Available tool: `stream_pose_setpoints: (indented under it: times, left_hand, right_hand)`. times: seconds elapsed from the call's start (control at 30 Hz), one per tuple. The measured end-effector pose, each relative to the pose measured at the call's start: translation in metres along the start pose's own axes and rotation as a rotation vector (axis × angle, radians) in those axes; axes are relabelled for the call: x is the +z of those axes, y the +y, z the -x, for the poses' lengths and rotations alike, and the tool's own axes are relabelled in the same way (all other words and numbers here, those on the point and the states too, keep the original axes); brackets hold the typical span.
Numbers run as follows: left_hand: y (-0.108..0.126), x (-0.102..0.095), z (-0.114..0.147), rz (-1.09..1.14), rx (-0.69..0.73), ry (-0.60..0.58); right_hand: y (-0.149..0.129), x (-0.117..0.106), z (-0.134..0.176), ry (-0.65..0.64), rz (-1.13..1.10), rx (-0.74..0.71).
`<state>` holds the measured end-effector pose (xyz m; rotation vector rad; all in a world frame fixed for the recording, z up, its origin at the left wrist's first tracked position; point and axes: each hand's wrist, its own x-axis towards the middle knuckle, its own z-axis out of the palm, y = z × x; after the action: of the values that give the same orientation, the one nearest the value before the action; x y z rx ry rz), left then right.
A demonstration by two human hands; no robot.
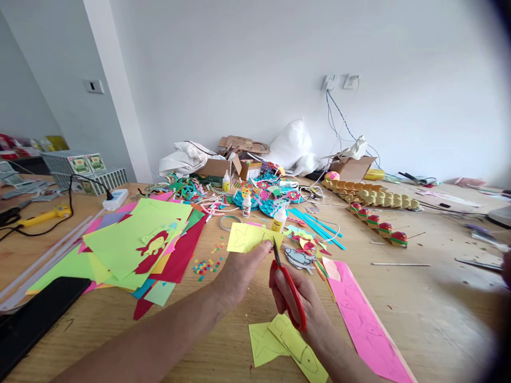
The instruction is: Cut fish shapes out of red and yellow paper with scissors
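Between the thumb and fingers of my left hand [241, 274] is a piece of yellow paper [245, 238] with a fish outline drawn on it. My right hand [305, 298] grips red-handled scissors [295, 303], their blades at the right edge of that paper. Below my right hand lie yellow paper pieces [265, 343] with pencilled fish shapes. To its right is a pink paper strip [367, 319] with more drawn outlines. A grey paper fish [299, 259] rests just beyond the scissors, near scraps of coloured paper.
Coloured paper sheets [136, 234] pile up at left, behind a black phone [43, 324]. Glue bottles [246, 206] and craft pieces fill the middle back. Egg-carton strips [371, 194] and a caterpillar figure [377, 226] are at right. Part of another person's hand [507, 268] shows at the right edge.
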<state>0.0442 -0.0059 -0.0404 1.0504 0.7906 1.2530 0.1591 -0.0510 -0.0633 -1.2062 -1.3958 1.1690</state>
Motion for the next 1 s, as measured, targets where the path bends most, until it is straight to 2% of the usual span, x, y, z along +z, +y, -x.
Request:
stream_pose_setpoints:
  times: [0.33, 0.67, 1.0]
  left_hand:
    - [0.011, -0.006, -0.007, -0.064, 0.025, -0.152]
    - [0.013, -0.011, -0.010, -0.039, 0.030, -0.159]
    - [0.012, -0.011, -0.010, -0.089, 0.027, -0.143]
  right_hand:
    - [0.005, -0.005, -0.004, -0.021, 0.022, 0.008]
    - [0.000, -0.004, 0.000, -0.063, 0.064, -0.050]
    - [0.001, -0.005, -0.002, -0.062, 0.061, -0.038]
